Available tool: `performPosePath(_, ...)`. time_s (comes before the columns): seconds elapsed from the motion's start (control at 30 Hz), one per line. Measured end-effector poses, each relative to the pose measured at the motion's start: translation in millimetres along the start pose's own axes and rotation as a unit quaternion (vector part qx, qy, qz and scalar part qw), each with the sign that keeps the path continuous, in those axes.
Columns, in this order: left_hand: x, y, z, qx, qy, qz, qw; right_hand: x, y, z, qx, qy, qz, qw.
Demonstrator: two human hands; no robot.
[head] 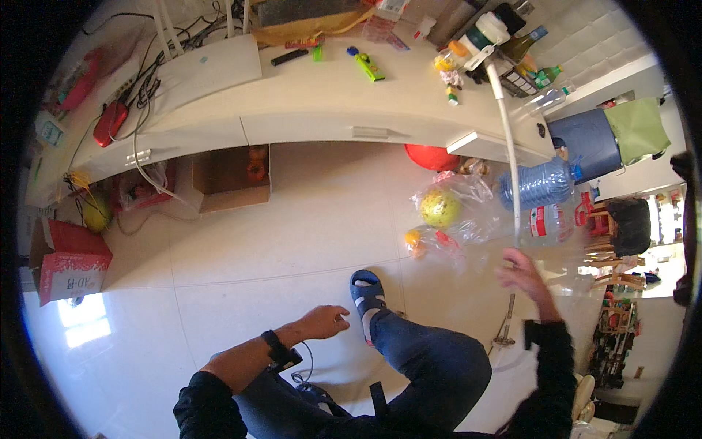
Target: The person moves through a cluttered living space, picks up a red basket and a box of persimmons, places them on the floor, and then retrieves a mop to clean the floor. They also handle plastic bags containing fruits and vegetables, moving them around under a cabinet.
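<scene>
My right hand (pixel 521 277) is blurred beside a white pole (pixel 509 148) on the right, with some fingers spread. The pole runs from the cabinet top down to the hand. Below the hand a thin metal rod (pixel 511 310) continues the line to the floor. Whether the fingers grip the pole cannot be made out. Over the floor in front of me, my left hand (pixel 323 322) hangs with fingers loosely bent and nothing visible in it. Close to the pole lie a large blue plastic bottle (pixel 540 184) and a clear bottle with a red label (pixel 548 222).
A plastic bag with a yellow-green round fruit (pixel 440 208) lies on the floor near an orange fruit (pixel 415 242). A long white cabinet (pixel 312 123) spans the far side. An open cardboard box (pixel 236 189) sits under it. A red-and-white carton (pixel 77 263) stands left.
</scene>
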State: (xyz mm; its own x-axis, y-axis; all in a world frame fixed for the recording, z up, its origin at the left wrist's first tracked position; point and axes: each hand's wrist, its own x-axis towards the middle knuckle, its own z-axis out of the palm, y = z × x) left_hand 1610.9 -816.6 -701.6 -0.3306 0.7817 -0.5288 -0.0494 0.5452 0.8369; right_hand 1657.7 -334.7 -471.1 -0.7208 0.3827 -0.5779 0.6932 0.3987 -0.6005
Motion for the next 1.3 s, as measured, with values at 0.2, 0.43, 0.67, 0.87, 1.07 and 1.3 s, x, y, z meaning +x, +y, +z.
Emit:
performPosePath(0.2, -22.4, -12.0, -21.1, -0.012, 0.133, -0.076, 0.988, 151.3, 129.5, 139.6, -0.172, 0.102, -0.043, 0.979)
performPosePath(0.43, -27.9, -17.4, -22.8, -0.037, 0.139, -0.043, 0.989, 200.9, 177.0, 173.1, -0.049, 0.077, 0.146, 0.985)
performPosePath(0.67, -33.5, 2.1, -43.6, -0.057, 0.138, -0.053, 0.987, 197.1, 114.4, 173.6, 0.146, 0.108, -0.039, 0.983)
performPosePath(0.87, -47.6, 17.4, -47.0, -0.055, 0.177, -0.047, 0.982, 210.5, 31.1, 190.2, 0.314, 0.040, -0.005, 0.948)
performPosePath(1.07, -71.1, 14.7, -40.6, -0.031, 0.184, -0.061, 0.980, 264.4, -46.3, 238.0, 0.341, -0.083, -0.067, 0.934)
performPosePath(1.3, -99.9, 0.7, -39.2, -0.066, 0.216, -0.098, 0.969, 318.1, -136.3, 332.3, 0.358, -0.189, -0.141, 0.903)
